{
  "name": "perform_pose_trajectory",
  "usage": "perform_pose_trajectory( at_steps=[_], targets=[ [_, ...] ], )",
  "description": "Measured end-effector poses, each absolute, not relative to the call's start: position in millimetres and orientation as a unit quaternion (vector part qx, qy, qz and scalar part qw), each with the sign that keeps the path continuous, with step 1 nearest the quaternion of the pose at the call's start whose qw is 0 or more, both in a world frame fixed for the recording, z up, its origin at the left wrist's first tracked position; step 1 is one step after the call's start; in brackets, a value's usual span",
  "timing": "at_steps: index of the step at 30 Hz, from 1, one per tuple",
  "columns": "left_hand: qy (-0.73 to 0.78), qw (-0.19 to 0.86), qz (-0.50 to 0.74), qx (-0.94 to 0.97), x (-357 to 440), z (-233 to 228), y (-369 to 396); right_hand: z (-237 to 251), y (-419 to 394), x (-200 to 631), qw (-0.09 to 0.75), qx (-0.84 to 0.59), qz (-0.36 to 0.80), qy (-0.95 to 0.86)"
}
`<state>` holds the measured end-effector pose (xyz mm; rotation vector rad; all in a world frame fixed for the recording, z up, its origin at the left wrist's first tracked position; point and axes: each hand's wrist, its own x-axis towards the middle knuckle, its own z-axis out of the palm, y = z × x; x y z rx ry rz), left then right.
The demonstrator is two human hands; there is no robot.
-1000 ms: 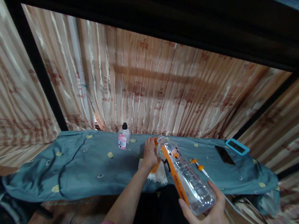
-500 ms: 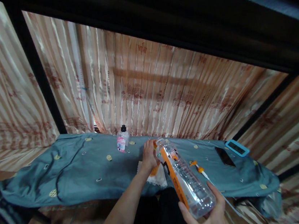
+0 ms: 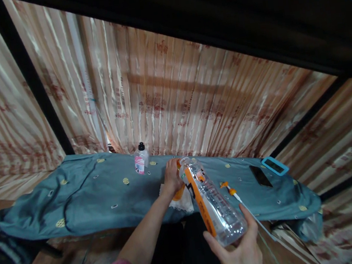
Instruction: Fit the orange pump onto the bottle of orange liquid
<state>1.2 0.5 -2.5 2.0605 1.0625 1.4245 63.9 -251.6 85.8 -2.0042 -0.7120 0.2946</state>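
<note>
My right hand (image 3: 244, 254) holds a large clear plastic bottle (image 3: 216, 206) with an orange label, thumb and fingers on either side of its base. The bottle is tilted, its uncapped mouth pointing away from me toward my left hand (image 3: 171, 176). My left fingers are wrapped around an orange bottle (image 3: 179, 194), mostly hidden by the hand, its top right by the clear bottle's mouth; I cannot tell whether they touch. Under it lies a white tissue (image 3: 182, 206). A pump dispenser (image 3: 232, 191) with an orange head and a long white tube lies right of the clear bottle.
A small clear bottle (image 3: 141, 160) with a black cap and pink label stands at the back, left of my hands. A dark phone (image 3: 260, 176) and a blue-framed device (image 3: 275, 166) lie on the right of the green-blue cloth (image 3: 88, 202). Black frame bars and curtains surround the table.
The view has tilted slightly, so everything sits a little higher and further left. Both hands keep their grips, and the clear bottle stays tilted beside the left hand.
</note>
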Motion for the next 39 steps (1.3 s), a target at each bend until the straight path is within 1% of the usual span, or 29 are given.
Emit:
perform_pose_trajectory(
  at_steps=[4, 15, 21, 26, 35, 39],
  targets=[
    [0.372, 0.186, 0.510, 0.753, 1.7, -3.7, 2.1, 88.0, -252.5, 63.4, 0.490, -0.811, 0.134, -0.291],
    [0.377, 0.183, 0.495, 0.761, -0.3, -0.8, 1.5, 78.3, -253.5, 68.5, 0.529, -0.771, 0.183, -0.303],
    [0.373, 0.172, 0.511, 0.755, 1.6, -5.9, 4.7, 70.9, -253.5, 71.1, 0.517, -0.778, 0.171, -0.312],
    [0.375, 0.171, 0.503, 0.760, 0.4, -5.1, 4.5, 65.9, -254.0, 71.5, 0.535, -0.759, 0.175, -0.327],
    [0.377, 0.165, 0.497, 0.764, 1.4, -3.8, 4.6, 72.7, -255.7, 67.8, 0.513, -0.782, 0.186, -0.301],
    [0.388, 0.157, 0.489, 0.765, 2.9, -6.8, 5.9, 72.0, -255.3, 67.5, 0.511, -0.788, 0.168, -0.299]
  ],
)
